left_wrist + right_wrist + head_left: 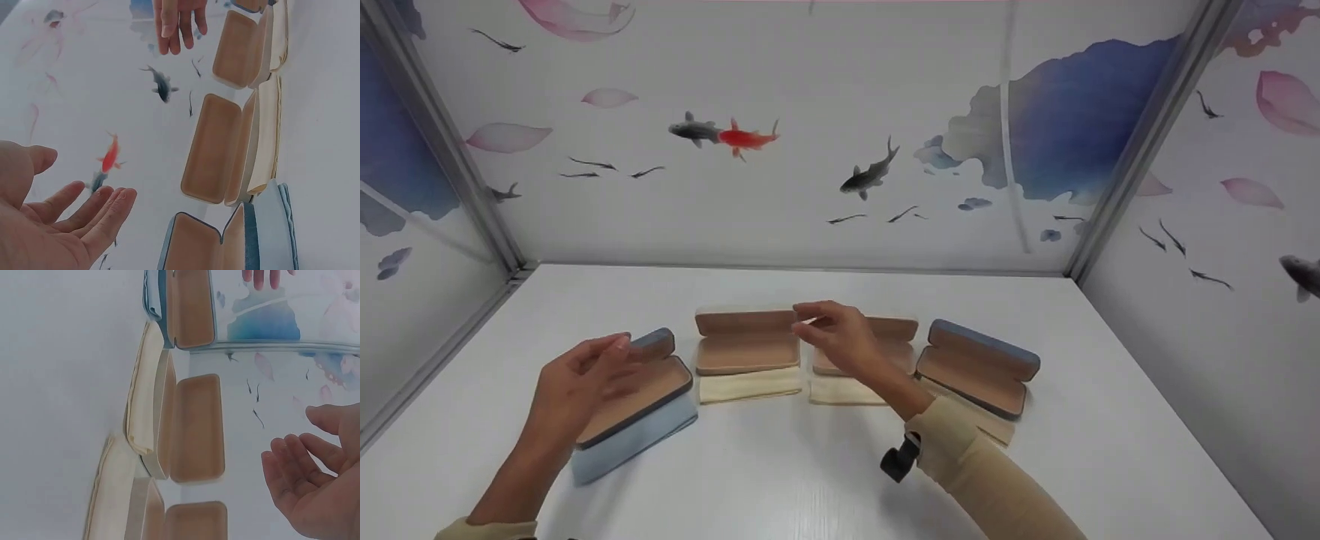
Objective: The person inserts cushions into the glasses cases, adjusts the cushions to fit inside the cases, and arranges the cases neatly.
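Observation:
My left hand (574,382) hovers above the leftmost glasses case (656,379), which is blue outside with a tan lining and has its lid up. A folded light-blue cloth (637,444) lies along that case's front. My right hand (846,339) is over a cream glasses case (894,330), partly covering it. Both hands hold nothing; in the wrist views the left fingers (107,216) and right fingers (292,467) are loosely bent, thumbs apart. Another cream case (748,354) stands between the hands, lid raised, with a folded cream cloth (750,385) before it.
At the right a blue glasses case (975,379) stands open at an angle, a beige cloth (996,429) in front. Another cream cloth (844,391) lies below my right hand. The white table (780,465) is enclosed by printed panels (810,90) at back and sides.

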The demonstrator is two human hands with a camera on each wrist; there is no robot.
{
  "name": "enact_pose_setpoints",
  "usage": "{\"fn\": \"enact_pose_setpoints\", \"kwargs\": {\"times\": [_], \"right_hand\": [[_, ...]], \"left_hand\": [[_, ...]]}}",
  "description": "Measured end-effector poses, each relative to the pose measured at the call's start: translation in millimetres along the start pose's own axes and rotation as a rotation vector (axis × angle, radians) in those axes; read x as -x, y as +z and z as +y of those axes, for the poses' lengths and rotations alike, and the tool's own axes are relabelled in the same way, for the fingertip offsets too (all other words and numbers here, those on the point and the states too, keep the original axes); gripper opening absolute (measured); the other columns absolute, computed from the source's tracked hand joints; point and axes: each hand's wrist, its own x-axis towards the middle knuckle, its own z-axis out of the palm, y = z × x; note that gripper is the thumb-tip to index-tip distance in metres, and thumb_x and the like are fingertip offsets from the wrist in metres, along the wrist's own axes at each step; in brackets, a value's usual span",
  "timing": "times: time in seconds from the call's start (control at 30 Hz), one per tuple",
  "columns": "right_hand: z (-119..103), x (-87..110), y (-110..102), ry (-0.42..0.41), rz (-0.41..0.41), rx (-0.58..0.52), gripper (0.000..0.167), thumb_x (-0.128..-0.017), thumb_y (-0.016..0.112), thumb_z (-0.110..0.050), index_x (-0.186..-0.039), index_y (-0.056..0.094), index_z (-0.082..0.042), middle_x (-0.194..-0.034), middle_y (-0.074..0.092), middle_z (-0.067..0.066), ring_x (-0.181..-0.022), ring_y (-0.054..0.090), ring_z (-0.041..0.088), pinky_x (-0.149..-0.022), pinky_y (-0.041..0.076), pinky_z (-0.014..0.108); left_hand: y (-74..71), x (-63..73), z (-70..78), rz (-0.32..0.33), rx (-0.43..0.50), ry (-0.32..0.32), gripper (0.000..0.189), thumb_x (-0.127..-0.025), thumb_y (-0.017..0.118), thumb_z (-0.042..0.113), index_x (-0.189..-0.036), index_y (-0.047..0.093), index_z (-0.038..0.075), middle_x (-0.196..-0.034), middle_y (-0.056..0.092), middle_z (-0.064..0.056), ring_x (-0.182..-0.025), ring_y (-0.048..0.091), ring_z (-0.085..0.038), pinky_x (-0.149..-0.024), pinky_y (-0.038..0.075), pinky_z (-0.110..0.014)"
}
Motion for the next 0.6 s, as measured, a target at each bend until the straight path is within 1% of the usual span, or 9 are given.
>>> {"fn": "enact_pose_setpoints", "kwargs": {"times": [0.07, 0.13, 0.17, 0.23, 0.37, 0.47, 0.6], "right_hand": [[-2, 0.3, 7, -0.007, -0.005, -0.003, 0.036, -0.098, 0.067, -0.023, -0.129, 0.067, -0.006, -0.122, 0.069, 0.016, -0.109, 0.067, 0.030, -0.089, 0.058, 0.037], [-4, 1.4, 15, -0.009, -0.017, -0.022, 0.036, -0.098, 0.066, -0.024, -0.129, 0.067, -0.006, -0.122, 0.069, 0.016, -0.109, 0.067, 0.030, -0.086, 0.058, 0.035], [-6, 2.4, 19, -0.012, -0.021, -0.023, 0.035, -0.098, 0.066, -0.025, -0.128, 0.067, -0.007, -0.121, 0.070, 0.015, -0.109, 0.067, 0.029, -0.085, 0.058, 0.033], [-9, 5.5, 27, -0.015, -0.038, -0.031, 0.035, -0.099, 0.065, -0.026, -0.129, 0.066, -0.008, -0.119, 0.070, 0.012, -0.109, 0.066, 0.026, -0.084, 0.058, 0.031], [-16, 10.5, 43, -0.005, -0.052, -0.043, 0.035, -0.098, 0.066, -0.027, -0.128, 0.067, -0.011, -0.117, 0.070, 0.007, -0.108, 0.065, 0.022, -0.085, 0.056, 0.029], [-18, 11.5, 55, 0.005, -0.051, -0.055, 0.033, -0.097, 0.067, -0.026, -0.126, 0.068, -0.011, -0.118, 0.070, 0.008, -0.108, 0.066, 0.022, -0.085, 0.057, 0.029], [-18, 10.4, 68, 0.015, -0.046, -0.057, 0.030, -0.096, 0.069, -0.023, -0.124, 0.070, -0.011, -0.119, 0.070, 0.009, -0.108, 0.067, 0.023, -0.085, 0.057, 0.027]], "left_hand": [[-3.3, 2.1, -2.9, 0.018, 0.031, -0.005, 0.062, -0.101, 0.053, 0.049, -0.147, 0.046, 0.008, -0.117, 0.073, 0.007, -0.091, 0.069, 0.009, -0.082, 0.058, -0.020], [-6.4, 4.7, -6.9, 0.039, 0.060, -0.016, 0.062, -0.101, 0.056, 0.047, -0.148, 0.045, 0.007, -0.106, 0.073, 0.020, -0.088, 0.070, 0.007, -0.081, 0.058, -0.020], [-7.8, 5.9, -9.4, 0.050, 0.072, -0.024, 0.062, -0.100, 0.056, 0.046, -0.148, 0.045, 0.007, -0.102, 0.072, 0.025, -0.087, 0.071, 0.007, -0.079, 0.059, -0.020], [-10.8, 8.4, -14.5, 0.071, 0.100, -0.047, 0.063, -0.100, 0.058, 0.045, -0.148, 0.045, 0.007, -0.098, 0.069, 0.031, -0.086, 0.071, 0.005, -0.078, 0.059, -0.020], [-15.7, 12.5, -24.0, 0.108, 0.131, -0.096, 0.065, -0.097, 0.061, 0.046, -0.148, 0.045, 0.008, -0.096, 0.067, 0.034, -0.085, 0.072, 0.005, -0.076, 0.058, -0.018], [-17.3, 14.5, -28.9, 0.147, 0.142, -0.139, 0.067, -0.094, 0.065, 0.048, -0.146, 0.048, 0.008, -0.094, 0.067, 0.033, -0.084, 0.072, 0.005, -0.076, 0.058, -0.018], [-19.2, 15.5, -36.7, 0.219, 0.126, -0.222, 0.070, -0.089, 0.070, 0.053, -0.141, 0.051, 0.010, -0.090, 0.067, 0.030, -0.082, 0.070, 0.006, -0.074, 0.059, -0.019]]}}
